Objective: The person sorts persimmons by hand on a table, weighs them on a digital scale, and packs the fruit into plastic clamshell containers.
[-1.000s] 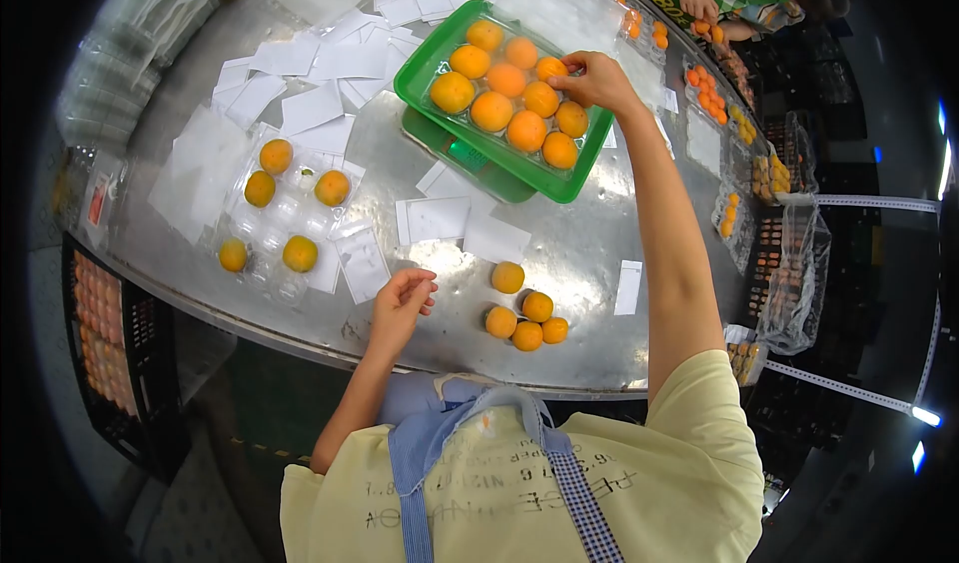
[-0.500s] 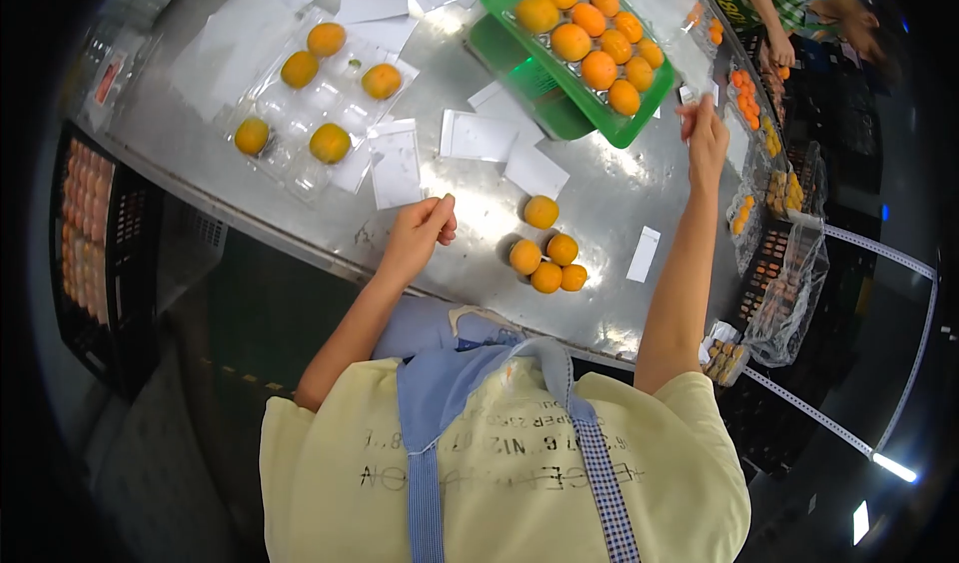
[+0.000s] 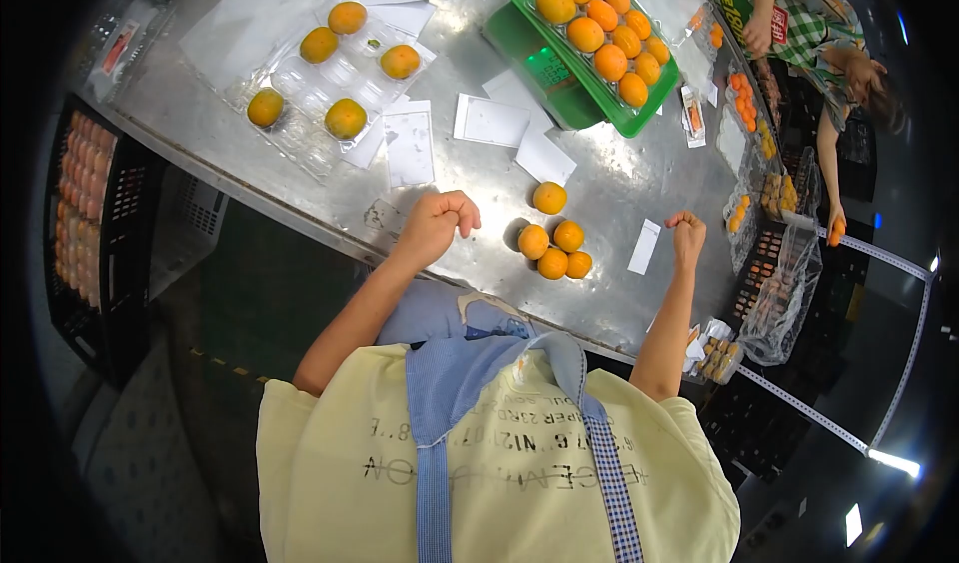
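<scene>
"Where are the hands?"

"Both are over the near part of the table. The left hand is closed, its fingers curled in. The right hand is bunched up too, off to the right."

"Holding anything?"

"I see nothing in either one, though I can't tell whether something small is tucked inside the fingers."

"And the loose oranges?"

"Five of them, between the hands: four huddled together and one just beyond. A narrow white card lies between that group and the right hand, nearest the hand."

"What about the green basket?"

"Farther off, over a green scale with a lit display. It carries a clear tray packed with oranges in rows. A printed card lies just right of it."

"More fruit on the left?"

"Yes, a clear plastic tray with five oranges spaced apart in it, and a white paper just beside it. Below the table on that side is a black crate of fruit."

"Anyone else?"

"A co-worker at the far right, one hand lowered around orange fruit."
</scene>
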`<state>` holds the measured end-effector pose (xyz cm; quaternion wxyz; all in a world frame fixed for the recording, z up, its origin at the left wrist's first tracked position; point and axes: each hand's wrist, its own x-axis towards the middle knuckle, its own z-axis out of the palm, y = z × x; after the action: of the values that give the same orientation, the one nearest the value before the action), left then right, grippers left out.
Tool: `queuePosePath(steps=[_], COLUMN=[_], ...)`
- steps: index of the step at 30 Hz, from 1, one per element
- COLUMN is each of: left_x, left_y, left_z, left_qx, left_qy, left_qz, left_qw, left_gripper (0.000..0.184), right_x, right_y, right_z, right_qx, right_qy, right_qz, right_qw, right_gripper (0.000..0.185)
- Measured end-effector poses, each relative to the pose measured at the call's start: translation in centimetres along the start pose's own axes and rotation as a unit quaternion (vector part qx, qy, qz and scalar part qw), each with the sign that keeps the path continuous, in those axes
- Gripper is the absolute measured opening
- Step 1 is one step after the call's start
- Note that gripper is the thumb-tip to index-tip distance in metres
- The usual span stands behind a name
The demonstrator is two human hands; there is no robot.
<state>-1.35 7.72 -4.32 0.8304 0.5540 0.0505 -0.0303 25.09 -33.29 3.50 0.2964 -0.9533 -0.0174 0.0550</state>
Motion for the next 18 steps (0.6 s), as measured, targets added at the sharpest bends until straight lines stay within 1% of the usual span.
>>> queuePosePath(steps=[3, 4, 6, 9, 10, 12, 13, 15, 16, 17, 18], left_x=[-0.1, 0.0, 0.0, 0.2, 0.2, 0.4, 0.5, 0.7, 0.8, 0.9, 1.0], left_y=[-0.7, 1.0, 4.1, 2.8, 2.0, 1.2, 1.4, 1.8, 2.0, 2.1, 2.1], left_z=[-0.4, 0.3, 2.0, 2.1, 1.6, 1.1, 1.1, 1.3, 1.3, 1.4, 1.2], left_qx=[-0.063, -0.075, -0.099, -0.015, 0.033, 0.004, -0.009, -0.002, 0.003, 0.009, -0.028], left_qy=[-0.015, 0.031, 0.124, 0.121, 0.1, 0.105, 0.105, 0.123, 0.133, 0.144, 0.124], left_qz=[-0.009, -0.033, -0.081, -0.061, -0.058, -0.106, -0.129, -0.121, -0.114, -0.108, -0.099], left_qw=[0.998, 0.996, 0.984, 0.991, 0.993, 0.989, 0.986, 0.985, 0.984, 0.984, 0.987], left_gripper=[0.02, 0.02, 0.027, 0.04, 0.047, 0.047, 0.047, 0.042, 0.039, 0.037, 0.024], right_x=[0.1, -0.1, -0.7, -1.0, -0.8, 0.0, 0.5, 1.7, 0.7, 0.8, 1.1], right_y=[1.3, 0.2, -2.3, -4.4, -4.4, -3.8, -2.6, 0.0, -3.2, -2.9, -2.7], right_z=[0.8, 1.2, 2.2, 2.8, 3.0, 3.5, 4.0, 4.8, 4.6, 4.9, 5.3], right_qx=[-0.038, -0.035, -0.031, -0.122, -0.119, -0.107, -0.126, -0.166, -0.156, -0.115, -0.074], right_qy=[0.018, -0.004, -0.046, -0.034, -0.031, -0.016, -0.001, 0.031, 0.017, 0.011, 0.007], right_qz=[0.036, 0.057, 0.102, 0.109, 0.101, 0.083, 0.042, -0.036, 0.021, -0.004, -0.03], right_qw=[0.999, 0.998, 0.993, 0.986, 0.987, 0.991, 0.991, 0.985, 0.987, 0.993, 0.997], right_gripper=[0.029, 0.032, 0.042, 0.059, 0.059, 0.059, 0.051, 0.04, 0.037, 0.042, 0.051])
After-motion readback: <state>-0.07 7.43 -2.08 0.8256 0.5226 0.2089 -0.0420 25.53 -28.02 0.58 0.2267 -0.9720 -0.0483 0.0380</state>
